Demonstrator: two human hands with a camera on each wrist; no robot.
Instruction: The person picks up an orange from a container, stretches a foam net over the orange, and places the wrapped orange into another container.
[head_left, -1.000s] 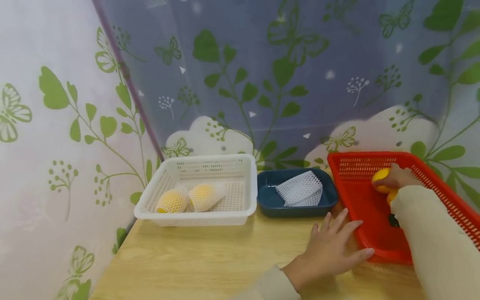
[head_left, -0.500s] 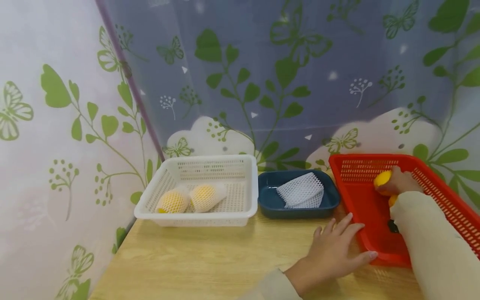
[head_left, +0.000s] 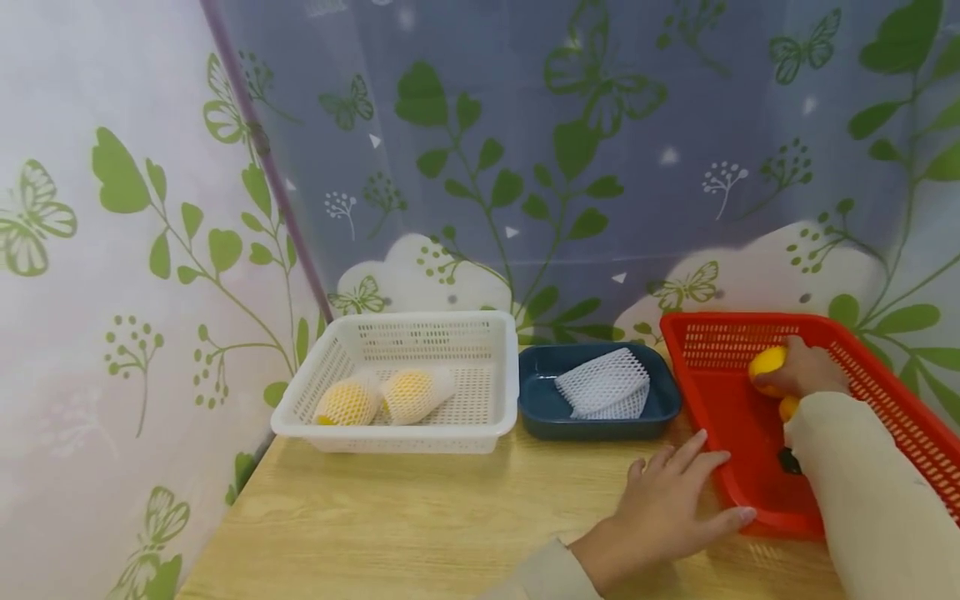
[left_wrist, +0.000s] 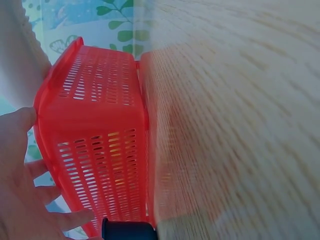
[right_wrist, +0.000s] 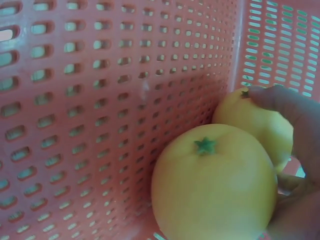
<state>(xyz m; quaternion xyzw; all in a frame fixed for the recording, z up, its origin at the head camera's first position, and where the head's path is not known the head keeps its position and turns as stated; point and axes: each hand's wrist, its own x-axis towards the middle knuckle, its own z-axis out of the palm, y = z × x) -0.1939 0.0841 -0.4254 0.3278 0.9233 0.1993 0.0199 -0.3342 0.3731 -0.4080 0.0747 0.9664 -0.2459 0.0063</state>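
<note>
In the head view my right hand (head_left: 813,369) reaches into the red basket (head_left: 738,517) and grips a yellow orange (head_left: 767,367) near the back. The right wrist view shows a fingertip by the stem of that orange (right_wrist: 250,117), against the perforated wall. A second orange (right_wrist: 212,185) with a green star-shaped stem sits closer to the camera, partly covered by my sleeve in the head view. My left hand (head_left: 660,504) rests with spread fingers at the red basket's near-left rim; the left wrist view has its fingers (left_wrist: 72,218) along the outer edge.
A white basket (head_left: 408,432) at left holds two yellow fruits (head_left: 348,402) in foam nets. Between the baskets, a dark blue tray (head_left: 600,428) contains white foam nets (head_left: 606,383). Something dark green (head_left: 789,460) lies in the red basket. A patterned curtain (head_left: 480,167) hangs behind the wooden table (head_left: 375,525).
My right hand has shifted slightly within the red basket and stays around the orange. The left hand keeps its place at the rim. The view has moved a little.
</note>
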